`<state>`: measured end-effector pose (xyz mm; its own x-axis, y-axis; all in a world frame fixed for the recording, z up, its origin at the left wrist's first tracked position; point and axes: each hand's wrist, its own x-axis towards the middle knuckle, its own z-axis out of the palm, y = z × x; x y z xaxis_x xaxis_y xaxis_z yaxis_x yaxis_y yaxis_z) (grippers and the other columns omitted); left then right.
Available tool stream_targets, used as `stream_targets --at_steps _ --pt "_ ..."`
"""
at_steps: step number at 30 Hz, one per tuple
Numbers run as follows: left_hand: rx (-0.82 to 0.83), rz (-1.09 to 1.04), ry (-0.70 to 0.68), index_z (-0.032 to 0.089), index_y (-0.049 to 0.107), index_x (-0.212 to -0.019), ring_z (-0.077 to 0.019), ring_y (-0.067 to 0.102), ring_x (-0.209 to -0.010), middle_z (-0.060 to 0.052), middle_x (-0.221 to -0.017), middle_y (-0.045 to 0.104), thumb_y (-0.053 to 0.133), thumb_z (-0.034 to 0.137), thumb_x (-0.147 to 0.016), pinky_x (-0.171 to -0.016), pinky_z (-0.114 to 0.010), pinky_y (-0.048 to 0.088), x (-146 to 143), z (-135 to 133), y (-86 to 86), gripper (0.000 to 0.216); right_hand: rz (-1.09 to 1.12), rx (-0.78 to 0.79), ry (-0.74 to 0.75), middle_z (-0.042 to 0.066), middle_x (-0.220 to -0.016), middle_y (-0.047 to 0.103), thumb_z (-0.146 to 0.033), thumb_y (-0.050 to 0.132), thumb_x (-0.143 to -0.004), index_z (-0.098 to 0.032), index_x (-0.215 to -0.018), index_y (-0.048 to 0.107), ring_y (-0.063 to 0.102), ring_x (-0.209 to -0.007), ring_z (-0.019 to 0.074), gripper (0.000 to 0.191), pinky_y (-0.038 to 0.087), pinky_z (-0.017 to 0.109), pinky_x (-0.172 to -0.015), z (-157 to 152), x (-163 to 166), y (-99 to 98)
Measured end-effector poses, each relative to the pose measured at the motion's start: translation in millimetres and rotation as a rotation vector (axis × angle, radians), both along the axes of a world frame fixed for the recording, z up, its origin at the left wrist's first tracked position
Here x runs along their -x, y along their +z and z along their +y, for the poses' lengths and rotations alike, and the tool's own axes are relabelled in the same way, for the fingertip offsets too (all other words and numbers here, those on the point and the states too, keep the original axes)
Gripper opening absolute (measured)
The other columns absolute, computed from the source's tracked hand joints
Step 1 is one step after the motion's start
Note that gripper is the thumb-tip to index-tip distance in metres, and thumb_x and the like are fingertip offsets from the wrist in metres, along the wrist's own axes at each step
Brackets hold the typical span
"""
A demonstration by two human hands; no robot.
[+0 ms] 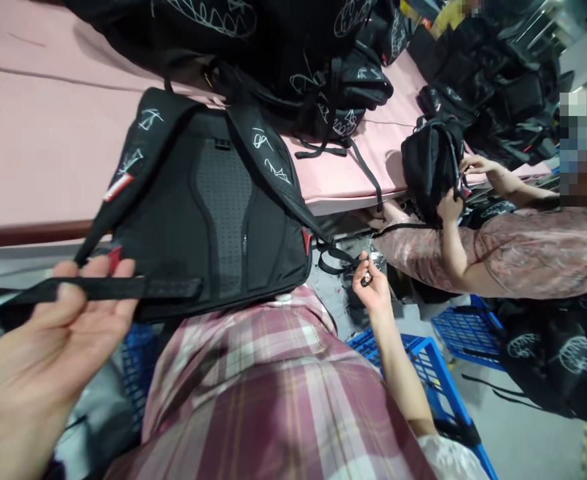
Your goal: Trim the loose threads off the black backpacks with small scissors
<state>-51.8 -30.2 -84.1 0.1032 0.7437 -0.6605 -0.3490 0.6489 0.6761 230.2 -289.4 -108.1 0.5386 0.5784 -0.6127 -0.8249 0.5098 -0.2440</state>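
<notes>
A black backpack lies with its padded back panel and shoulder straps facing up, partly on the table edge and partly against my plaid-covered lap. White scribble-like marks show on both shoulder straps. At the lower left, my left hand pinches a flat black webbing strap between thumb and fingers, palm turned up. My right hand, off the bag's lower right corner, has its fingers closed on the end of another black strap. A small dark piece shows in its palm, too small to name.
More black bags are heaped on the pink table. To the right, a co-worker's hands handle a small black backpack. Blue plastic crates stand on the floor beside me, with black bags beyond them.
</notes>
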Motion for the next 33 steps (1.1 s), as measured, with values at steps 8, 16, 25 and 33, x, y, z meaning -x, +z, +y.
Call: stream_targets --at_steps 8,16,25,33 --pt "0.250 -0.058 0.247 0.026 0.063 -0.081 -0.0063 0.064 -0.092 0.011 -0.091 0.070 0.034 0.014 -0.093 -0.092 -0.028 0.050 -38.8 -7.0 48.7 0.034 0.117 0.010 -0.086 -0.001 -0.078 0.069 -0.017 0.034 -0.096 -0.017 -0.103 0.056 0.064 -0.062 0.0041 0.023 0.052 0.011 -0.054 6.5 -5.3 -5.7" --pt "0.083 -0.374 0.093 0.016 0.060 -0.096 -0.0158 0.067 -0.088 -0.004 -0.093 0.069 0.033 0.001 -0.089 -0.071 -0.028 0.058 -27.3 -2.1 24.9 0.032 -0.122 0.059 0.118 -0.006 -0.070 0.066 -0.006 0.054 -0.082 -0.022 -0.088 0.059 0.060 -0.054 0.0040 0.018 0.053 0.014 -0.052 9.1 -2.5 -19.7" --pt "0.138 -0.871 -0.140 0.011 0.054 -0.094 -0.0025 0.037 -0.036 0.004 -0.054 0.042 0.020 0.014 -0.096 -0.035 -0.012 0.032 -17.9 0.1 27.8 0.035 -0.402 0.078 0.307 -0.013 -0.040 0.029 -0.027 0.058 -0.084 -0.021 -0.074 0.048 0.021 -0.028 0.0026 0.016 0.035 0.015 -0.038 16.6 9.5 -2.5" --pt "0.029 -0.840 -0.256 0.010 0.053 -0.093 -0.0018 0.036 -0.036 0.005 -0.052 0.037 0.015 0.015 -0.096 -0.036 -0.011 0.030 -23.9 3.8 29.5 0.039 -0.528 0.182 0.389 -0.012 -0.038 0.021 -0.036 0.055 -0.084 -0.020 -0.067 0.043 0.016 -0.028 0.0044 0.026 0.030 0.016 -0.033 33.2 8.7 5.7"
